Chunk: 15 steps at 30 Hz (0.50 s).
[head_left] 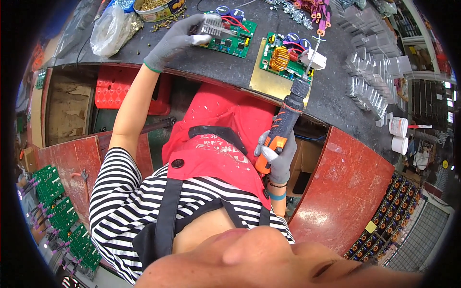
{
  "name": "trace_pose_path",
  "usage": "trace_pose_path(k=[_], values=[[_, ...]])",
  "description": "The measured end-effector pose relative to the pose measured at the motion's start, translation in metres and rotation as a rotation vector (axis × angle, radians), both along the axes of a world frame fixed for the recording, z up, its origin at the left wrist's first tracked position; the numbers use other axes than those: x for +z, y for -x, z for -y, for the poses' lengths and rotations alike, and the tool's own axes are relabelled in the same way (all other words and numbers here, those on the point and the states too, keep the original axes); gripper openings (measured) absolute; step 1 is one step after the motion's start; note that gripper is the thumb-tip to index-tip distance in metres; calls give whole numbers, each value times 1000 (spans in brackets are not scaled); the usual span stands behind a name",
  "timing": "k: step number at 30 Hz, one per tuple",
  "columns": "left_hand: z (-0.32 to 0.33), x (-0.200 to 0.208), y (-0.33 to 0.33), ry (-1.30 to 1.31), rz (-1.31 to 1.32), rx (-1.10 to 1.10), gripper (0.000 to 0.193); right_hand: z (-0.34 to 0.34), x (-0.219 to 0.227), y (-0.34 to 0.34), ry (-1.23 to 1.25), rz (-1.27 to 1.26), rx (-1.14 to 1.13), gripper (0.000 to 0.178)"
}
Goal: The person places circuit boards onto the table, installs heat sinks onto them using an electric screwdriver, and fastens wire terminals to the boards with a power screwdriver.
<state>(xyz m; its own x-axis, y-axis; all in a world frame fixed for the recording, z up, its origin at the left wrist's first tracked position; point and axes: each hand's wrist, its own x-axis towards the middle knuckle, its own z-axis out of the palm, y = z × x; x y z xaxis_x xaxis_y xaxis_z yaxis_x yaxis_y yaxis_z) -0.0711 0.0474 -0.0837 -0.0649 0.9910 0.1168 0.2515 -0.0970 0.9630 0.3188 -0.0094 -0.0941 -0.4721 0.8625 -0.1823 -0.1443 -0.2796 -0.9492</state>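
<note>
My left hand (184, 39), in a grey glove, grips a finned metal heat sink (214, 28) over a green circuit board (235, 46) on the dark workbench. Blue-topped capacitors and red wires stand on that board. Lower right, my gloved right hand (278, 156) is wrapped round a black and orange power screwdriver (284, 120). Its long bit points away from me, beside a second circuit board (266, 65) with a copper coil (279, 58) and a white block (314, 59). This second board rests partly on a brass-coloured plate (263, 81).
Far left, a tub of screws (156, 8) stands near a clear plastic bag (111, 33). Purple-sleeved leads (319, 14) lie at the back. Rows of finned heat sinks (372, 72) and two white pots (398, 135) line the right. More green boards (62, 211) stand lower left.
</note>
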Motion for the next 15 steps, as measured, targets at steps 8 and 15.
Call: trace_pose_path(k=[8,15], values=[[20,-5,-20,-150,-121,36,51,4,-3,-6,-31,38,-11,68],[-5,54,-67,-299,-598,265,45,-1,-5,-4,16,104,16,57]])
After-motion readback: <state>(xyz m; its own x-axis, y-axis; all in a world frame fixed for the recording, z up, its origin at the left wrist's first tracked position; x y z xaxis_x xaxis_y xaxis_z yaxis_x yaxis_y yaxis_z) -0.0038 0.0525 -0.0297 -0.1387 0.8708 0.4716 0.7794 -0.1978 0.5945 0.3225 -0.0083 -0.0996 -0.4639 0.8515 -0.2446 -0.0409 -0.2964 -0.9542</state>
